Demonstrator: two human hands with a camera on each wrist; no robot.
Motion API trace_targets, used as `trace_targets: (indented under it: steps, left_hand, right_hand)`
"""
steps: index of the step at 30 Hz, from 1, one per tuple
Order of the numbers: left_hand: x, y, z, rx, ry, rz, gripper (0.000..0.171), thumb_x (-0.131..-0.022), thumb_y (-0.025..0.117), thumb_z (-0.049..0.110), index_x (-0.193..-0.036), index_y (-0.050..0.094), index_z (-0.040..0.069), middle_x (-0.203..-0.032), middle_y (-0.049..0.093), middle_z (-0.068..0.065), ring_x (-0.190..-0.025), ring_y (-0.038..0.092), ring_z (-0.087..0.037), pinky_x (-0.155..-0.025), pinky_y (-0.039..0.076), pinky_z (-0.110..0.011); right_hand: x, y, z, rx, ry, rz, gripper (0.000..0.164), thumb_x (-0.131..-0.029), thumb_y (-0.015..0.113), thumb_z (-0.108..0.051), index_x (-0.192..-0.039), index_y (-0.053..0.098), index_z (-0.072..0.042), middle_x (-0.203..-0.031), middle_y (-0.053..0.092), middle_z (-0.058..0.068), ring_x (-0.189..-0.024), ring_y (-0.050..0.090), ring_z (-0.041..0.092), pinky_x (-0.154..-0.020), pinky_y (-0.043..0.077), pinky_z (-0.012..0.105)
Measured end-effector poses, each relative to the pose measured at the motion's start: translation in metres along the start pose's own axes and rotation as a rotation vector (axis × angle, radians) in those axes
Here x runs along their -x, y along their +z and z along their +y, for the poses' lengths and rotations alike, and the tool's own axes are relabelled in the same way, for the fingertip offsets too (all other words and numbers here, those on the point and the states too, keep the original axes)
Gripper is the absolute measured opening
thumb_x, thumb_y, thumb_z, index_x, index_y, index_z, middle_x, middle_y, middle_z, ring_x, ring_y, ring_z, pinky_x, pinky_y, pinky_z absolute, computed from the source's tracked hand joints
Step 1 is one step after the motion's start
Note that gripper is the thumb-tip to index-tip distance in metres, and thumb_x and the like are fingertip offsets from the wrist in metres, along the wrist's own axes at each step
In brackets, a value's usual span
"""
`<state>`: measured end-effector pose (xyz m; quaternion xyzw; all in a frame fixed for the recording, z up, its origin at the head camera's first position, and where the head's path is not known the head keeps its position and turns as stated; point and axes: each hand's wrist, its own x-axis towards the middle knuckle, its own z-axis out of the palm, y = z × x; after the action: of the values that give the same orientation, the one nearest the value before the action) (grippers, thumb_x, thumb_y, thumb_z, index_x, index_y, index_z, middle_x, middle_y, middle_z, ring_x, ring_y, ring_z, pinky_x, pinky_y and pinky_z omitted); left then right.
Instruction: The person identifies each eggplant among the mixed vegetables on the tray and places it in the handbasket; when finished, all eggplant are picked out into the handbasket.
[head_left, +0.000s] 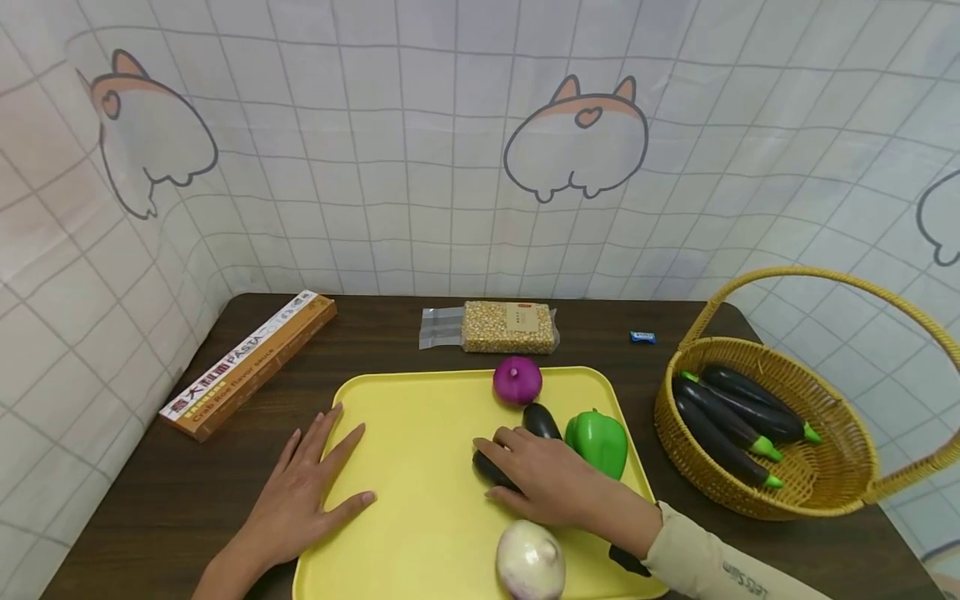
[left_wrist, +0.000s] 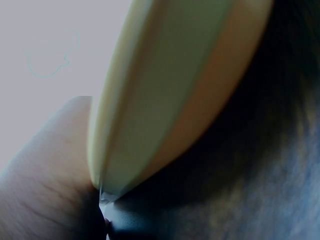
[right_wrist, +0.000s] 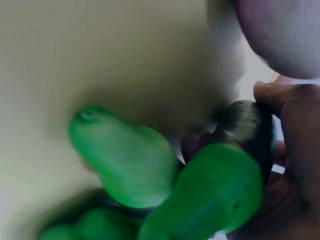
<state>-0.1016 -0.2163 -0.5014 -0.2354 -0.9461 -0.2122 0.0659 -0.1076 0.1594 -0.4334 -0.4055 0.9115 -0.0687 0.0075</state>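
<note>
In the head view, a yellow tray [head_left: 412, 483] lies on the dark table. My left hand [head_left: 300, 492] rests on its left rim with fingers spread. Near the tray's right side, my right hand [head_left: 558, 479] grips a dark eggplant [head_left: 491, 472], mostly covered by the hand. The right wrist view shows that eggplant [right_wrist: 245, 125] between thumb and fingers, its green cap facing the camera. Just beyond the hand lies another eggplant [head_left: 540, 421], beside a green bell pepper [head_left: 597, 443]. A purple onion [head_left: 517, 381] sits at the far rim, and a white-and-purple turnip [head_left: 531, 560] sits nearer.
To the right stands a wicker basket [head_left: 675, 417] with a tall handle, holding several eggplants [head_left: 720, 417]. Behind the tray are a bag of corn kernels [head_left: 495, 327] and a small blue packet [head_left: 642, 337]. A long pasta box [head_left: 251, 362] lies at the left.
</note>
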Motion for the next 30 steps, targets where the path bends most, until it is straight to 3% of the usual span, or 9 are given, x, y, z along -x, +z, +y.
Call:
trace_targets:
  steps: [8, 12, 17, 25, 30]
  left_hand:
    - [0.001, 0.0, -0.001, -0.005, 0.0, 0.004, 0.086, -0.097, 0.068, 0.062, -0.165, 0.04, 0.017, -0.175, 0.013, -0.015, -0.157, 0.015, -0.046, -0.124, 0.008, -0.062]
    - [0.001, 0.001, -0.002, -0.003, -0.002, 0.004, 0.087, -0.097, 0.068, 0.063, -0.165, 0.04, 0.017, -0.175, 0.012, -0.015, -0.157, 0.013, -0.046, -0.125, 0.006, -0.06]
    - [0.001, 0.001, -0.002, -0.009, 0.015, 0.021, 0.087, -0.096, 0.069, 0.062, -0.165, 0.041, 0.017, -0.175, 0.014, -0.015, -0.157, 0.015, -0.046, -0.125, 0.008, -0.061]
    - [0.002, -0.001, 0.001, -0.016, 0.036, 0.046, 0.085, -0.096, 0.07, 0.06, -0.164, 0.043, 0.017, -0.174, 0.017, -0.015, -0.156, 0.019, -0.047, -0.123, 0.013, -0.064]
    - [0.0, 0.0, 0.0, -0.013, 0.034, 0.048, 0.085, -0.096, 0.071, 0.061, -0.164, 0.043, 0.017, -0.174, 0.017, -0.015, -0.156, 0.019, -0.047, -0.122, 0.013, -0.065]
  right_hand:
    - [-0.009, -0.011, -0.001, -0.104, 0.082, 0.013, 0.054, -0.106, 0.065, -0.032, -0.152, 0.053, -0.005, -0.123, 0.06, 0.013, -0.076, 0.061, 0.015, -0.07, 0.058, 0.039]
    - [-0.009, -0.02, 0.0, -0.126, 0.124, 0.074, 0.053, -0.107, 0.064, -0.029, -0.151, 0.053, -0.003, -0.124, 0.058, 0.015, -0.07, 0.062, 0.017, -0.066, 0.058, 0.038]
    - [-0.005, -0.032, 0.01, -0.169, 0.174, 0.153, 0.051, -0.107, 0.064, -0.023, -0.15, 0.051, 0.0, -0.119, 0.058, 0.015, -0.059, 0.053, 0.012, -0.056, 0.052, 0.031]
    - [0.016, -0.055, 0.041, -0.121, 0.301, 0.194, 0.05, -0.109, 0.06, -0.026, -0.15, 0.049, -0.001, -0.125, 0.056, 0.015, -0.059, 0.048, 0.009, -0.056, 0.048, 0.029]
    - [0.033, -0.071, 0.066, -0.106, 0.375, 0.249, 0.051, -0.109, 0.057, -0.025, -0.152, 0.047, 0.0, -0.124, 0.055, 0.018, -0.069, 0.055, 0.015, -0.061, 0.051, 0.035]
